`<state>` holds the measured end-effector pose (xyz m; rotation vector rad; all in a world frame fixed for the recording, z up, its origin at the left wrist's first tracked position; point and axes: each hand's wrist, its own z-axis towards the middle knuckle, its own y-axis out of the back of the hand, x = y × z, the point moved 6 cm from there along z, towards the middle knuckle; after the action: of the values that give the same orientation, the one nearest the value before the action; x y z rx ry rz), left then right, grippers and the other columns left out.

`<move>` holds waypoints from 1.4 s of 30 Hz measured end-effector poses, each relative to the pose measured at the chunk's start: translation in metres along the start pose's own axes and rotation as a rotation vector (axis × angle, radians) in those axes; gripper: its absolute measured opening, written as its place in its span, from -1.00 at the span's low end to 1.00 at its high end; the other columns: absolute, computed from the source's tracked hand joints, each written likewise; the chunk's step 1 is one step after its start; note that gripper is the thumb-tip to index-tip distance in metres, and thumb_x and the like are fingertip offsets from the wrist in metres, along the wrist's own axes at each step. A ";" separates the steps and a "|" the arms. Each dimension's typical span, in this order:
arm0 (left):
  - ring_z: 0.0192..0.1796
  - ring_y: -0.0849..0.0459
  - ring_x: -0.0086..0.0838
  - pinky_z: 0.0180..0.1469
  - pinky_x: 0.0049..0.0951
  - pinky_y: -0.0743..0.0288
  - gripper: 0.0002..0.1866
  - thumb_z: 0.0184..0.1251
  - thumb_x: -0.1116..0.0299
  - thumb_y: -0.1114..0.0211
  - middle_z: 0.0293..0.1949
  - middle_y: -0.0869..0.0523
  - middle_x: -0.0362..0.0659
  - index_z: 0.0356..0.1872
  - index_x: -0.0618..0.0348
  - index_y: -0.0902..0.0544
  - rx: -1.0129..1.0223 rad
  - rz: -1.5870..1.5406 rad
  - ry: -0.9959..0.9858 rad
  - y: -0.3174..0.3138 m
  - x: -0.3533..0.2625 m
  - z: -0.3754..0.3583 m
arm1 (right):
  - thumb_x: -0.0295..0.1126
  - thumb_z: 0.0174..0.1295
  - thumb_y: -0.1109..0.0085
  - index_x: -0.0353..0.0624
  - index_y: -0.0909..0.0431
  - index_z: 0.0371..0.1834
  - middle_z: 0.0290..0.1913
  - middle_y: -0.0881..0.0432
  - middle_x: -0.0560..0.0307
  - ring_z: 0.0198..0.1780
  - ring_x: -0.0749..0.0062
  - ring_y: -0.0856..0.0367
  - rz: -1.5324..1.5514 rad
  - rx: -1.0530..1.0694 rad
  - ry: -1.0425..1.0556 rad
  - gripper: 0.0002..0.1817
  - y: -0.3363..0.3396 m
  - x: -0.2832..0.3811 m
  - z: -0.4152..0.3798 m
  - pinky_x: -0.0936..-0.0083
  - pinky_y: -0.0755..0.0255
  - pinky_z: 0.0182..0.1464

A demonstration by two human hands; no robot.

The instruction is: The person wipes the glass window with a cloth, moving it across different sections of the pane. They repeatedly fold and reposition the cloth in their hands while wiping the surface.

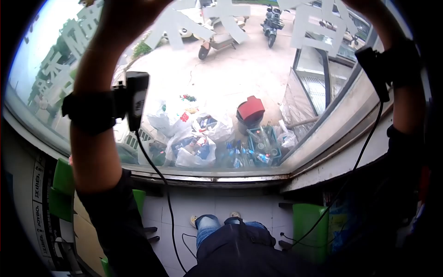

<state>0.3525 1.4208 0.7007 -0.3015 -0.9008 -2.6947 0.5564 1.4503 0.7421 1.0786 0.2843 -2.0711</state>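
Both my arms are raised in front of a large glass window (230, 78) with white lettering on it. My left hand (131, 16) is at the top edge, close to the pane, and its fingers are cut off by the frame. Of my right hand (367, 5) only the lower part shows, at the top right near the window's side. What either hand holds or touches is out of view. A black strapped device (136, 99) sits on my left wrist, and another strapped device (373, 74) on my right, each with a cable hanging down.
Below the window runs a sill (207, 177). Green chairs (307, 226) (62, 189) stand on both sides, with cardboard (87, 235) at the left. Beyond the glass are plastic bags (194, 147), a bin with a red lid (251, 111), a crate of bottles (265, 143) and parked scooters (272, 27).
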 end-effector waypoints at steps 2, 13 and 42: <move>0.34 -0.01 0.03 0.27 -0.13 -0.13 -0.23 0.10 0.04 -0.25 0.33 -0.06 0.00 0.27 0.19 -0.15 -0.143 -0.057 -0.050 0.002 -0.022 -0.015 | -0.20 0.11 -0.11 -0.26 -0.08 0.25 0.18 -0.23 -0.13 0.24 -0.07 -0.15 -0.017 -0.011 -0.110 -0.31 -0.007 0.001 -0.017 0.12 -0.05 0.29; 0.28 -0.22 -0.23 0.30 -0.04 0.02 -0.50 0.05 0.08 -0.22 0.15 -0.38 -0.20 0.09 -0.18 -0.45 -0.084 -0.499 -0.237 -0.098 -0.120 -0.143 | -0.15 -0.02 -0.21 -0.35 -0.01 0.27 0.26 -0.03 -0.36 0.30 -0.22 0.03 0.359 0.243 -0.719 -0.15 -0.078 0.162 -0.188 0.05 0.15 0.29; 0.20 -0.18 0.15 0.20 0.04 -0.09 -0.37 -0.07 0.37 -0.22 0.10 -0.28 0.22 0.14 0.21 -0.29 -0.180 -0.383 0.254 -0.086 0.259 -0.277 | -0.27 -0.12 -0.33 -0.16 -0.38 0.06 0.03 -0.42 -0.02 0.08 0.10 -0.38 0.571 0.079 -0.742 -0.40 -0.197 0.353 0.164 0.24 -0.26 0.12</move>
<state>0.0516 1.2649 0.5100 0.1974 -0.7002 -3.0759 0.1939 1.3137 0.5411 0.3076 -0.4313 -1.8023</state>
